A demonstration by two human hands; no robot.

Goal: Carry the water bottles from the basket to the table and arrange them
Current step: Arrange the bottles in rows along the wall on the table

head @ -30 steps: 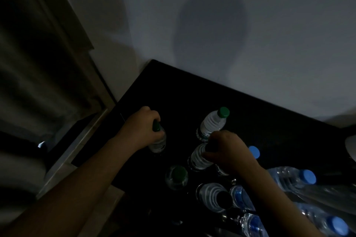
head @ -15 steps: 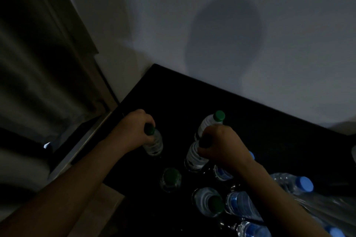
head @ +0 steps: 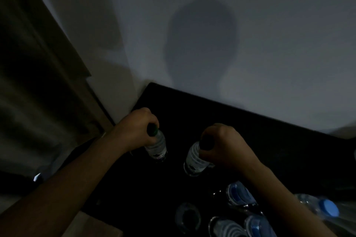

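The scene is dim. My left hand (head: 134, 129) grips the neck of a small green-capped water bottle (head: 158, 146) standing near the left edge of the black table (head: 269, 140). My right hand (head: 225, 146) is closed over the cap of a second small bottle (head: 194, 159), upright to the right of the first. Nearer me, several more bottles stand on the table: a dark-capped one (head: 187, 215), blue-labelled ones (head: 238, 194) and a blue-capped bottle (head: 327, 208) at the right. The basket is out of view.
A pale wall (head: 250, 34) rises behind the table and carries a head-shaped shadow. A dark doorway or cabinet with a wooden frame (head: 63, 54) fills the left side. A light wooden surface (head: 92, 225) lies below the table's left corner.
The view has tilted upward and both hands, each keeping hold of its bottle, sit farther back on the table. The green-capped bottle seen behind my right hand is now hidden.
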